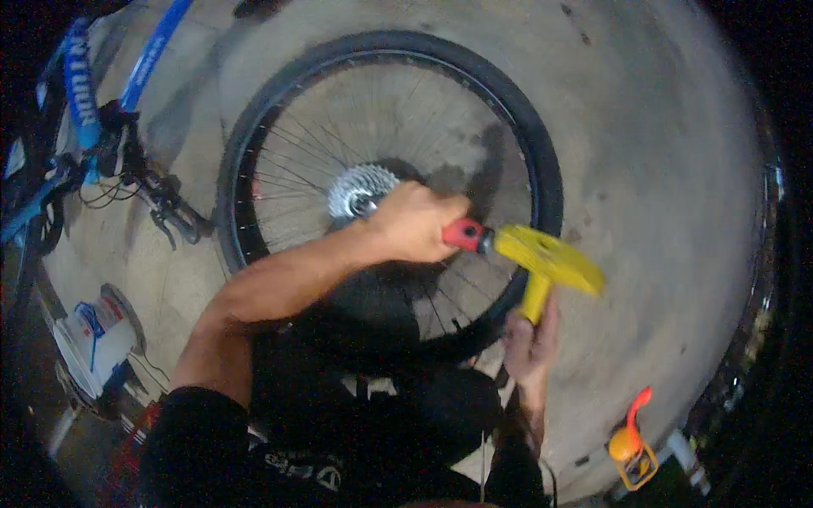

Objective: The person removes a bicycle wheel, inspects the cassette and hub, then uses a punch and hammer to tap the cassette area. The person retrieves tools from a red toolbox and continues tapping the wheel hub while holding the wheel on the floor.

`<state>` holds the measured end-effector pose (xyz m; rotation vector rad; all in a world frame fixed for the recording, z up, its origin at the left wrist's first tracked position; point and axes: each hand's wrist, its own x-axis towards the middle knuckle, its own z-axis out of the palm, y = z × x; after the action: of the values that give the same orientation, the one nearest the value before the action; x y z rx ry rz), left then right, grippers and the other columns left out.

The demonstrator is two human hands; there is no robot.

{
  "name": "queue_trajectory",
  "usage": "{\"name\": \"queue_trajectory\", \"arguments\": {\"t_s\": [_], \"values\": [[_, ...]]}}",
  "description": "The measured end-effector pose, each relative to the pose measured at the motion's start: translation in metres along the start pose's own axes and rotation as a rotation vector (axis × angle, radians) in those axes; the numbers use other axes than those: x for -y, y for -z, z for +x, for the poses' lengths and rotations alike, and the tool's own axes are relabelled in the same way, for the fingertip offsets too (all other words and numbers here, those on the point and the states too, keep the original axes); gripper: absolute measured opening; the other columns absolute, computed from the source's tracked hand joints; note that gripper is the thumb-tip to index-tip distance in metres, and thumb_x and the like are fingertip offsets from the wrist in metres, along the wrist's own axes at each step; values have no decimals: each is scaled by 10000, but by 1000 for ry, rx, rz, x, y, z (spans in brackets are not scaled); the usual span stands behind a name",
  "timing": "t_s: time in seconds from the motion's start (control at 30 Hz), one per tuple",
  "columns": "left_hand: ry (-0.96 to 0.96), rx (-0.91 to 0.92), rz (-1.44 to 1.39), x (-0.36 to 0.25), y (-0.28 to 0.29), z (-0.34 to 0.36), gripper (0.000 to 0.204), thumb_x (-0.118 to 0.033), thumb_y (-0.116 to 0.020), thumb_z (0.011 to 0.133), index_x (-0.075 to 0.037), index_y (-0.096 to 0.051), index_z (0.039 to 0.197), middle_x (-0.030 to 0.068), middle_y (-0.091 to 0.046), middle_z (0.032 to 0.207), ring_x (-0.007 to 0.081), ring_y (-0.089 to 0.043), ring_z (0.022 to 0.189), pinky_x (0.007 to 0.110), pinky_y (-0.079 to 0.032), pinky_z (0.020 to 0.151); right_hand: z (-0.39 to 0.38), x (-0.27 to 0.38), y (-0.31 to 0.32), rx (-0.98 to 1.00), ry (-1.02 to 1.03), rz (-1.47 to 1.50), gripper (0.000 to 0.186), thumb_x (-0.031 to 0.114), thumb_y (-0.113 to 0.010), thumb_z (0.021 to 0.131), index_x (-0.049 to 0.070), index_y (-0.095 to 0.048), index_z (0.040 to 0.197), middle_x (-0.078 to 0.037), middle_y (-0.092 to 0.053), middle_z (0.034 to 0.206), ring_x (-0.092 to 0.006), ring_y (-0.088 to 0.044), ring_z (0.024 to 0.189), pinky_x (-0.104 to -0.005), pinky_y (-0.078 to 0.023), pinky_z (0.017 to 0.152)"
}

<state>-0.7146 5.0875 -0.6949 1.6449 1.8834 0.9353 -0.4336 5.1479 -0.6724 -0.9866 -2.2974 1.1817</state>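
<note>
A bicycle wheel (549,169) with a black tyre lies flat on the floor in front of me. Its silver cassette (345,196) faces up at the hub. My left hand (413,222) is closed round a tool with a red handle (462,234), just right of the cassette; the handle's dark end sticks out beyond the fist, and the rest is hidden by the hand. Low on the right, my right hand (532,345) grips the handle of a yellow mallet (550,258). The mallet head is blurred and beside the red handle's end; I cannot tell whether they touch.
A blue bicycle (83,93) with its handlebar and brake lever stands at the left. Below it is a white container (95,343). An orange and yellow object (631,449) lies on the concrete floor (652,169) at the lower right. My legs are under the wheel's near edge.
</note>
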Motion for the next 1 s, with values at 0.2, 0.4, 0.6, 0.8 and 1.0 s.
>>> {"name": "queue_trajectory", "arguments": {"t_s": [0.2, 0.4, 0.6, 0.8, 1.0], "values": [[-24, -66, -43, 5, -9, -9, 297, -254, -760, 650, -92, -585, 827, 137, -650, 664, 384, -659, 643, 487, -522, 583, -20, 26, 23, -156, -255, 352, 714, 313, -481, 1028, 160, -75, 1594, -32, -453, 742, -100, -417, 560, -242, -378, 472], [13, -115, -77, 0, -8, -13, 332, -270, -768, 664, -105, -551, 854, 110, -627, 696, 362, -659, 675, 479, -516, 563, -31, 28, 19, -109, -387, 284, 690, 304, -459, 1044, 164, -71, 1597, -25, -438, 746, -91, -396, 566, -236, -366, 481], [-61, -144, -69, 1, -8, -13, 304, -248, -757, 673, -111, -549, 848, 106, -614, 670, 356, -659, 664, 471, -511, 550, -30, 35, 15, -156, -432, 286, 717, 323, -504, 1030, 156, -97, 1597, -26, -460, 784, -91, -408, 584, -234, -365, 482], [-72, -176, -122, 9, -7, -19, 302, -255, -755, 675, -106, -545, 833, 102, -613, 681, 352, -654, 660, 475, -503, 543, -30, 36, 15, -171, -427, 236, 750, 342, -545, 1012, 115, -125, 1590, -28, -469, 747, -91, -422, 559, -236, -365, 466], [-91, -176, -151, 12, -7, -23, 292, -253, -747, 673, -112, -570, 858, 102, -618, 694, 346, -657, 663, 477, -505, 547, -30, 40, 15, -161, -403, 218, 761, 344, -550, 1009, 85, -124, 1583, -29, -472, 706, -90, -427, 534, -239, -370, 457]]}}
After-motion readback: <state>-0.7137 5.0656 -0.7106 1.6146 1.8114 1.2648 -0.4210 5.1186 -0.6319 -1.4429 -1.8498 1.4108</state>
